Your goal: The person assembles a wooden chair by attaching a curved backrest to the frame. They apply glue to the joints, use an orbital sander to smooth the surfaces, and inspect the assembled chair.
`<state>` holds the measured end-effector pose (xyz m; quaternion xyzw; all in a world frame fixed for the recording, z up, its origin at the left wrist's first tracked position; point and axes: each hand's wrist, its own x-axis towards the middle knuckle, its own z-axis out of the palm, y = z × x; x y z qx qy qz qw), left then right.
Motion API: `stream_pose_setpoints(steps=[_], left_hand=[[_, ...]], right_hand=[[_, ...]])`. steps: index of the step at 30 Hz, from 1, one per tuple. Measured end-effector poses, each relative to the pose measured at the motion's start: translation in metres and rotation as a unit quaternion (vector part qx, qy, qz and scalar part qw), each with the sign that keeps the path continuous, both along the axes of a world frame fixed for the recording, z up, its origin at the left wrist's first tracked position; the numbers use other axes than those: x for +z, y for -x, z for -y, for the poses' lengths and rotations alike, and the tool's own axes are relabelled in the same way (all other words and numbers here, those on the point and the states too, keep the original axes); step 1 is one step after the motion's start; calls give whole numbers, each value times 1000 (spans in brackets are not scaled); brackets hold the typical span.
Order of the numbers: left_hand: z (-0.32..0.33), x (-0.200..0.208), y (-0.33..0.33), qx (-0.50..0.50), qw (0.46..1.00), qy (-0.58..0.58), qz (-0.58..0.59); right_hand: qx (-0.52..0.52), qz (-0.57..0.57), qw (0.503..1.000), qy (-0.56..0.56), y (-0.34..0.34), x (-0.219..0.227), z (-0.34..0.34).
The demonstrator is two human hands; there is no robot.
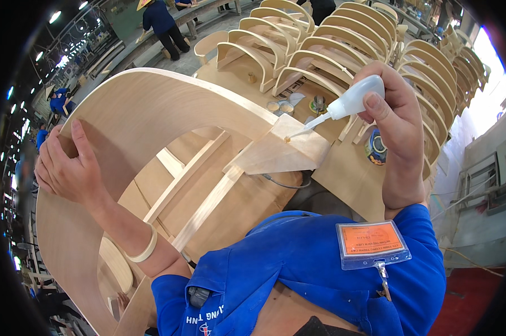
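Workshop behind was busy: curved pale-wood frames (348,42) stood in rows beyond my right hand (396,106), with two blue-clad co-workers (163,25) farther off, ahead and left.

Status: hands well apart. My left hand (71,162) was hooked over the edge of a wide, curved, pale plywood panel (135,101), thumb on the inner face. Right was closed round a soft, translucent white plastic bottle (356,96), its slim nozzle (318,121) angled down-left at a small brown spot (287,139) on the pale, wedge-shaped wooden end block (286,154). Block sat between my hands, nearer the right. Couldn't tell whether the tip touched wood or how hard I was squeezing.

Risks, as I judged them:
- Over-squeeze: contents could flood the spot and run down the block's slanted side.
- Tip drift: right arm was raised, no rest visible, so a wobble could put drops on clean wood.
- Panel shift: left grip was far from the block; if it slackened, the spot could move off target.
- Leaning in: my orange clip-on badge (373,241), below the right hand, might smear wet wood.
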<state>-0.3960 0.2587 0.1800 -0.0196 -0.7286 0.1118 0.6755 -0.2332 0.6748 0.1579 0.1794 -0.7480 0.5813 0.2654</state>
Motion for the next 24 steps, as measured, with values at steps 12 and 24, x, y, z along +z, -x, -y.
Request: stream_pose_setpoints(steps=[12,24], left_hand=[[4,-1,3,26,999,17,-8],[3,-1,4,-13,1000,5,-5]], right_hand=[[27,21,999,7,8,-5,-7],[50,18,997,57,4,-9,-4]])
